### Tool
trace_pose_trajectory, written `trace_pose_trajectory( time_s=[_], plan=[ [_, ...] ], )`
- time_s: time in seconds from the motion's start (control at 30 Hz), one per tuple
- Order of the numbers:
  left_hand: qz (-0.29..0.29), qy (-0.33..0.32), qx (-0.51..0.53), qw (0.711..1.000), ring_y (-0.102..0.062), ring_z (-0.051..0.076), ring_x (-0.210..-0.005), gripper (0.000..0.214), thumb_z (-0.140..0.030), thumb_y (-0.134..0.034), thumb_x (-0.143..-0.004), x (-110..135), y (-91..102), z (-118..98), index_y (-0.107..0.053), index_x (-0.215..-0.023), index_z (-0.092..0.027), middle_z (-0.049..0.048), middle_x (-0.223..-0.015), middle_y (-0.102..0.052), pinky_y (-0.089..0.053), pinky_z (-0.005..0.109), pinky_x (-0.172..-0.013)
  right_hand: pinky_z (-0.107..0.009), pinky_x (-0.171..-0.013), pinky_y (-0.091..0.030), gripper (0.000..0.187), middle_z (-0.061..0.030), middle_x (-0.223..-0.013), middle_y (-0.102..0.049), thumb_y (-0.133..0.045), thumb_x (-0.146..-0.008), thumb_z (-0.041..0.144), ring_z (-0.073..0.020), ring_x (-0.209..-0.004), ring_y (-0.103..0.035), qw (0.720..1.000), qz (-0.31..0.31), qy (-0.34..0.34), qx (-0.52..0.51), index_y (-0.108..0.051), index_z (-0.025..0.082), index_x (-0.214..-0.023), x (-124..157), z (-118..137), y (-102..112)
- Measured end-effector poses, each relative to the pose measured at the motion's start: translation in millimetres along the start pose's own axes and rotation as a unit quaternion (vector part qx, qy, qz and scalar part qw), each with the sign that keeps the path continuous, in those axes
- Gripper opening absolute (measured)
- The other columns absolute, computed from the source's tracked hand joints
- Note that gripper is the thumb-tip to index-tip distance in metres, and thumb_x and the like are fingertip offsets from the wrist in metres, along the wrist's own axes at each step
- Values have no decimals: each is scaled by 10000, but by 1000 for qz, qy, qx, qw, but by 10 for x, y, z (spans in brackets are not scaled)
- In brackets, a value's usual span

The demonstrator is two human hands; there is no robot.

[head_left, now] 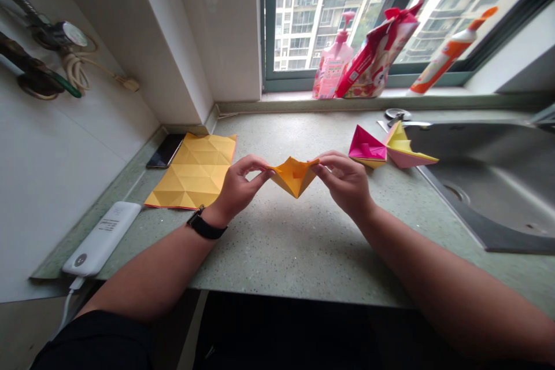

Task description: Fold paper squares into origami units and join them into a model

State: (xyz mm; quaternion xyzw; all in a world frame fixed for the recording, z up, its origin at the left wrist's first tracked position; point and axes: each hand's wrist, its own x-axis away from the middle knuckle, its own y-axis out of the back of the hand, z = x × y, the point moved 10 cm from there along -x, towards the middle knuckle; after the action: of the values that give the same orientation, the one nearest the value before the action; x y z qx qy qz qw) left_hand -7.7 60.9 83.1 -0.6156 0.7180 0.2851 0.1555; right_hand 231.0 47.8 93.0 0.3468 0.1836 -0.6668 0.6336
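The folded paper point(296, 180) is held over the surface point(269, 251), between both hands. The grip of the left hand point(243, 185) pinches one corner between thumb and finger; the right hand point(347, 182) pinches the opposite corner. If they pull apart too strongly, the thin corners may tear or the folds may open. Also, the yellow piece point(399, 140) lies at the sink point(481, 196); a careless push from the right hand could drop it inside.
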Motion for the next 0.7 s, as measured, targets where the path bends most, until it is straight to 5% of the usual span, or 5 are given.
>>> trace_pose_trajectory(
  time_s=[0.23, 0.7],
  plan=[
    [-14, 29, 42, 999, -733, 173, -957, 320, -513, -798, -1003, -14, 36, 137, -702, -1018, -208, 50, -1020, -750, -639, 351, -942, -350, -714, -600, 147, -7, -907, -754, -790, -1009, 453, -196, -844, -711, 996, -72, -27, -49, -797, 314, -962, -13, -199, 166],
    [-36, 2, -18, 999, -743, 169, -938, 187, -400, -702, -1078, -10, 106, 148, -640, -1070, -223, 40, -1014, -737, -636, 352, -918, -413, -768, -713, 170, -31, -950, -714, -693, -1063, 474, -215, -879, -749, 988, -130, -57, -51, -703, 307, -1032, -12, -479, 309]
  ],
)
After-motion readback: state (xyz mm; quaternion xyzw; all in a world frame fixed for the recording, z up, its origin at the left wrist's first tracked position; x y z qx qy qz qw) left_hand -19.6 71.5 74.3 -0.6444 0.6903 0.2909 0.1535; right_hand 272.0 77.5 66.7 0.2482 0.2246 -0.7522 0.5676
